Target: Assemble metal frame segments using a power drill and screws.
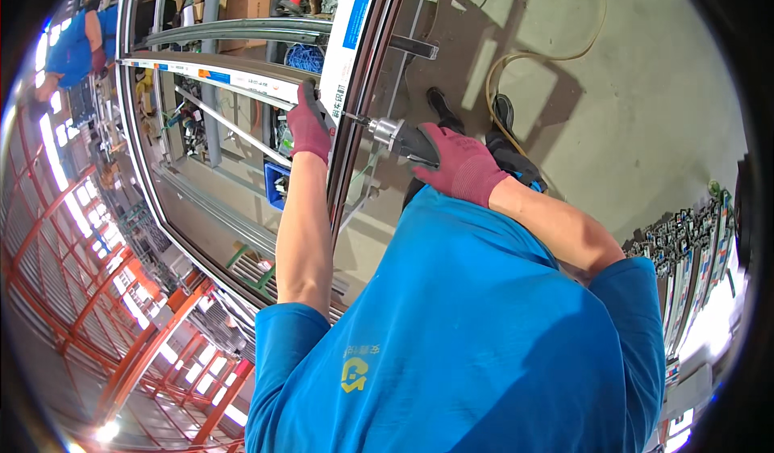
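Observation:
My right hand (pixel 463 167), in a maroon glove, is closed round a power drill (pixel 395 137) with a silver chuck. The drill's bit points left at the outer side of a large dark metal frame (pixel 347 162); whether its tip touches cannot be made out. My left hand (pixel 310 126), gloved alike, grips the end of a crossbar (pixel 266 84) where it meets the frame's near side bar. White protective film with blue and orange print covers parts of both bars. The left fingertips are partly hidden behind the frame.
A co-worker in blue (pixel 72 50) stands at the far left end of the frame. Beneath the frame are a blue bin (pixel 276 185) and racks of parts. A hose (pixel 556 56) winds over the floor on the right. Stacked profiles (pixel 685 267) stand at the lower right.

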Available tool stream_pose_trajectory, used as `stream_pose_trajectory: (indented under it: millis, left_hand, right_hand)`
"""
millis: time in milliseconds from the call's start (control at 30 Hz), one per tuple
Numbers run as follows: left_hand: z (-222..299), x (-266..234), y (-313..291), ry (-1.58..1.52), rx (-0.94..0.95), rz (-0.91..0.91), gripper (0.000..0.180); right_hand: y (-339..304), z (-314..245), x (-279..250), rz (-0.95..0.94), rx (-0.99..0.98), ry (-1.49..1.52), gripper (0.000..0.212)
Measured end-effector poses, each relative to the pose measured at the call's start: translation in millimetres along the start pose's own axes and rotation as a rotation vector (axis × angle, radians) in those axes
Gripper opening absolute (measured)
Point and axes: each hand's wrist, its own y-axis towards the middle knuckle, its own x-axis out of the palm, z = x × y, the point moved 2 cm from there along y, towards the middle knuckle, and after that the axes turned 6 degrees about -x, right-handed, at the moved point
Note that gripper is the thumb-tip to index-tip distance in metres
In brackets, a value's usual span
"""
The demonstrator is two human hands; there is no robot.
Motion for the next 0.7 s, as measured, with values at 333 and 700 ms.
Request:
stream_pose_trajectory:
  millis: [333,700]
  left_hand:
    - [-16.6,-21.9,28.0,-0.088,0.094,-0.178,0.073]
    - [-24.3,-31.6,-18.6,0.028,0.175,-0.333,0.045]
  right_hand:
    - [-7.8,14.2,-16.4,-0.042,0.018,0.112,0.079]
    - [-35.1,40.9,-31.0,0.105,0.092,0.298,0.063]
